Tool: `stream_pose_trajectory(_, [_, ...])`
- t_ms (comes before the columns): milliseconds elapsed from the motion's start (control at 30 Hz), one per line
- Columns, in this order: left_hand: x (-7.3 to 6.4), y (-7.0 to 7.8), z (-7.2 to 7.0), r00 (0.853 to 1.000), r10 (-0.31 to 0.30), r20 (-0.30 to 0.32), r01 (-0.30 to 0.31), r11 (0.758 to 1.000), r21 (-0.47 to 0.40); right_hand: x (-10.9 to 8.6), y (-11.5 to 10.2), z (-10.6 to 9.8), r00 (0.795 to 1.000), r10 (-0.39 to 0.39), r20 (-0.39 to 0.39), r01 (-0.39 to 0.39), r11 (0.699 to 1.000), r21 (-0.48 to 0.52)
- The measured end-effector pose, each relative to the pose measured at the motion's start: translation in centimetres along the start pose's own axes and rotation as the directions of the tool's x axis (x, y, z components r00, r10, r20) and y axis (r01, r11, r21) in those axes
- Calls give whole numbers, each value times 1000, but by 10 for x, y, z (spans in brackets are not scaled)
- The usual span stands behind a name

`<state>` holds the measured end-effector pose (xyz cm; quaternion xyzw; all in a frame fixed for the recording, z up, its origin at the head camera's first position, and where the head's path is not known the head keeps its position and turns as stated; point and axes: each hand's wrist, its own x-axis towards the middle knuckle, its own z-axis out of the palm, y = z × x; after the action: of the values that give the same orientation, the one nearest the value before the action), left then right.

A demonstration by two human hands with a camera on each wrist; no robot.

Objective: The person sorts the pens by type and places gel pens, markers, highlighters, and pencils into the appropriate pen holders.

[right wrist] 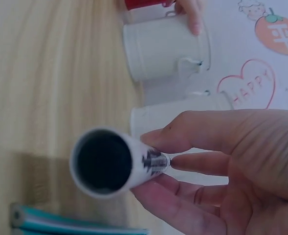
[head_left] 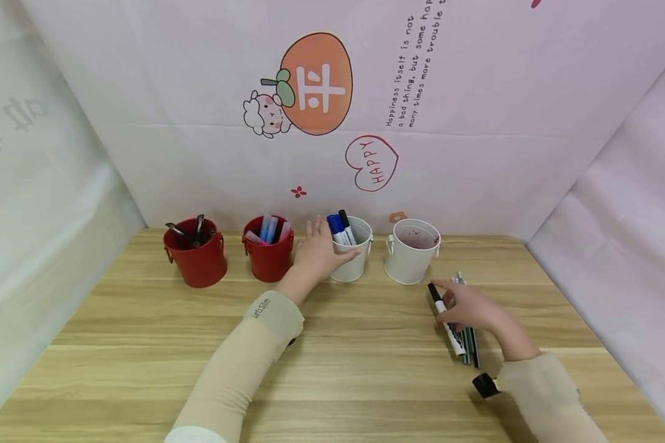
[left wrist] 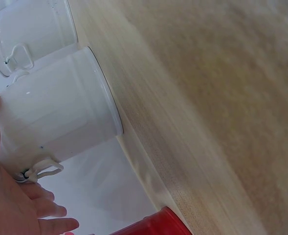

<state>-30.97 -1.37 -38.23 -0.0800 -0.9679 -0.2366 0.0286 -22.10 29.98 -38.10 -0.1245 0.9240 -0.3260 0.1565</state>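
My right hand (head_left: 470,306) pinches a white whiteboard marker (head_left: 451,333) with a black cap between thumb and fingers. In the right wrist view the dark end of that marker faces the camera. Beneath this hand, several teal and dark pencils (head_left: 468,346) lie together on the table. My left hand (head_left: 317,253) rests at the left side of a white bucket (head_left: 350,269), thumb across the front and fingers extended past the rim. Blue-capped and black-capped markers (head_left: 337,229) stand in that bucket. In the left wrist view the fingers reach out beside its handle (left wrist: 47,167).
A second white bucket (head_left: 409,266) stands to the right, its inside showing reddish marks. Two red buckets stand left: one (head_left: 201,269) holds black pens, the other (head_left: 271,264) pastel-coloured pens. A printed white cloth (head_left: 199,166) rises behind the wooden table (head_left: 360,381).
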Motion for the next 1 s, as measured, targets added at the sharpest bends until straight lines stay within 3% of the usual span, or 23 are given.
stream_pose_trajectory(567, [-2, 1, -2, 1000, 9, 8, -9, 1000, -25, -5, -37, -30, 986, -158, -60, 153, 986, -72])
stream_pose_trajectory(1000, [1, -1, 0, 999, 40, -32, -39, 998, 45, 14, -78, -50, 955, -200, -218, 196, 980, -36])
